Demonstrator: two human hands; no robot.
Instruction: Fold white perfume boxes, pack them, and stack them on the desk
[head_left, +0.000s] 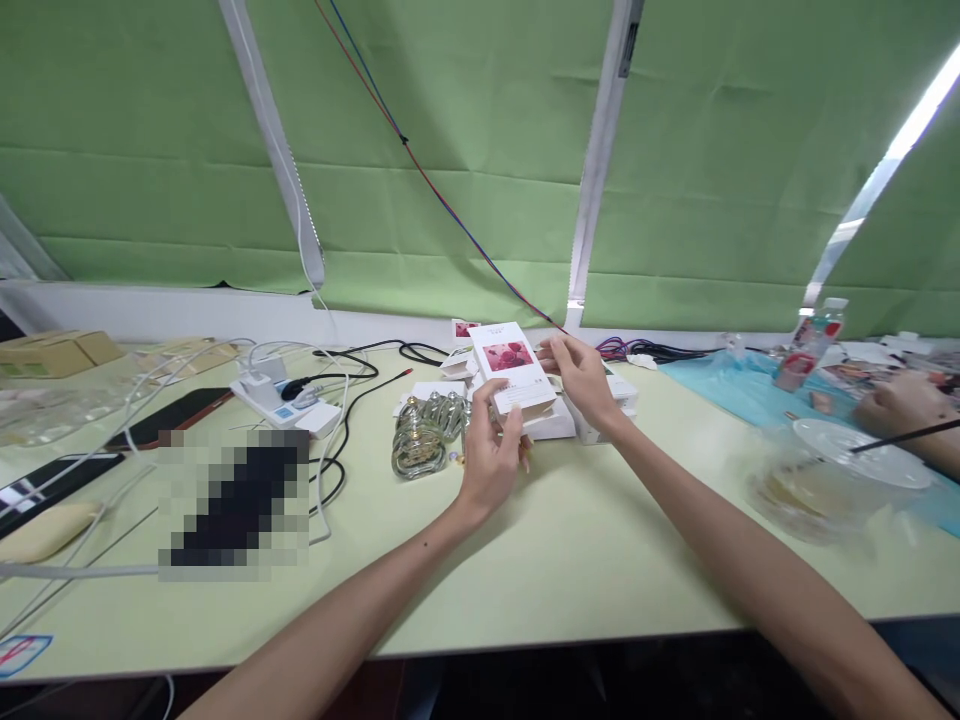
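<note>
white box (516, 372), lettering (496, 331) illegible, partly behind hands (490, 462)

No text legible. Box (517, 374) held by left hand (491, 447): small print above and below the pink flower picture (508, 356), too fine to read. Bottle (815, 342) well right of right hand (583, 378): red label (799, 366), lettering blurred. Table (540, 560), far left of left hand, near edge: blue-outlined mark (25, 653) with red strokes, can't make out characters.

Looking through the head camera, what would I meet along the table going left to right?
Cardboard box, white power strip, glass bottles, white flower-print box, the person's right hand, drink bottle, another person's hand.
</note>
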